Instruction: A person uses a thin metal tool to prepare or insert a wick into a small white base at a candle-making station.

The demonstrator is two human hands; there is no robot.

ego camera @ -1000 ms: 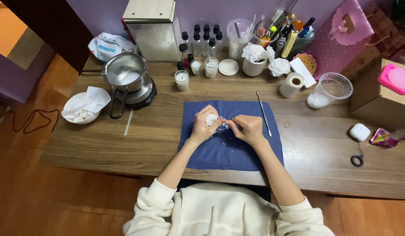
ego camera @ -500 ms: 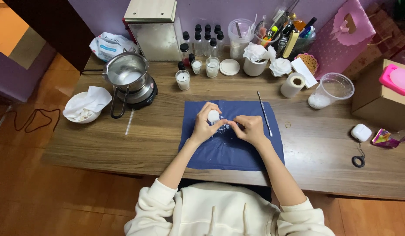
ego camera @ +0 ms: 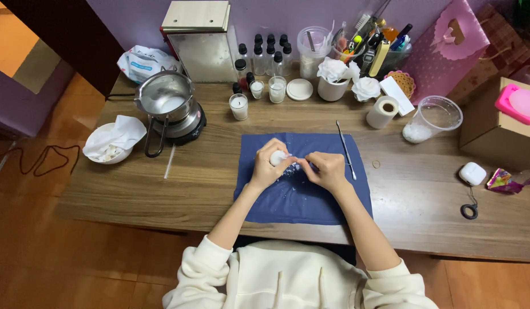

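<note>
left hand (ego camera: 269, 166) curled round a small white wax lump (ego camera: 277, 157), pinching it; right hand (ego camera: 328, 170) at its 3 o'clock, fingertips pinched at the lump's edge. lump is round, pale, smooth, held just over the blue cloth (ego camera: 293, 197) with white crumbs (ego camera: 290, 173) below. metal pick (ego camera: 345, 150) at right hand's 1 o'clock on tabletop (ego camera: 419, 189). versus earlier: hands and lump hardly moved.

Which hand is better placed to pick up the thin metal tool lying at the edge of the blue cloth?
Probably the right hand: the metal tool lies just beside it, while the left hand holds a small white piece.
</note>
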